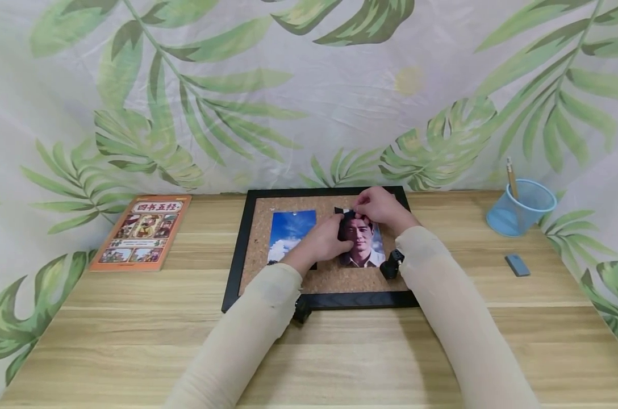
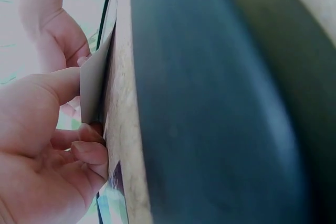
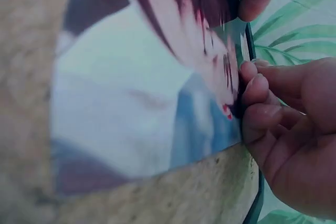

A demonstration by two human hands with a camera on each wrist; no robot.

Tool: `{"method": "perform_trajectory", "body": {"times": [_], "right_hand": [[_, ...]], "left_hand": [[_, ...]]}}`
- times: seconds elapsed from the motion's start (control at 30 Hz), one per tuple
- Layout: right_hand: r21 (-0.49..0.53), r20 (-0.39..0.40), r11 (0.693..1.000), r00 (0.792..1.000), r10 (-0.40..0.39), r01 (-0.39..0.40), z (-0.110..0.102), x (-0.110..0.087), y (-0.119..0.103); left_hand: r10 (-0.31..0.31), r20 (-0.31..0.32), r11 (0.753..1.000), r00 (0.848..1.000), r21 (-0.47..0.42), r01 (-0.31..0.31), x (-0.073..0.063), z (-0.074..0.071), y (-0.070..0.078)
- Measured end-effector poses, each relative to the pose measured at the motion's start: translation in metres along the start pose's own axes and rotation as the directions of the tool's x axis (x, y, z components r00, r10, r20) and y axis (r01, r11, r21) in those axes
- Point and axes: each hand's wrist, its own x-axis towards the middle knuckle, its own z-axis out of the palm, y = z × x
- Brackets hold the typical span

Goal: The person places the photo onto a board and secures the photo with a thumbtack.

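Note:
A portrait photo (image 1: 359, 241) stands partly lifted off the right side of a black-framed cork board (image 1: 334, 281). My left hand (image 1: 325, 237) holds its left side between thumb and fingers; the left wrist view shows the photo's pale side (image 2: 94, 85) tilted off the cork. At the photo's top edge is my right hand (image 1: 383, 207). In the right wrist view its fingertips (image 3: 254, 85) are pinched together against the printed side, and what lies between them is hidden. A blue-sky photo (image 1: 292, 230) is on the board's left half, with a small pale pin (image 1: 295, 214) at its top.
An orange-bordered book (image 1: 141, 233) lies at the left of the wooden table (image 1: 360, 358). To the right stand a blue mesh pen cup (image 1: 518, 210) with a pencil (image 1: 512, 179) and, nearer, a small grey-blue block (image 1: 517, 265). A leaf-patterned cloth (image 1: 339, 113) hangs behind.

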Motion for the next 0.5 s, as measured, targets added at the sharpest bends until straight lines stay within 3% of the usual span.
{"method": "perform_trajectory", "body": {"times": [0.13,0.37,0.5], "right_hand": [[-0.099,0.017,0.995,0.999,0.035,-0.033,-0.001,0.004,-0.006],[-0.172,-0.002,0.978,0.993,0.122,-0.121,-0.003,0.007,-0.015],[-0.129,0.022,0.976,0.984,0.179,-0.175,-0.003,0.010,-0.017]], "left_hand": [[-0.006,0.002,1.000,1.000,-0.005,0.006,0.002,0.001,-0.002],[-0.021,-0.006,1.000,1.000,-0.019,0.021,0.000,0.000,-0.002],[-0.028,-0.034,0.999,0.999,-0.018,0.027,-0.005,0.000,0.000]]}}
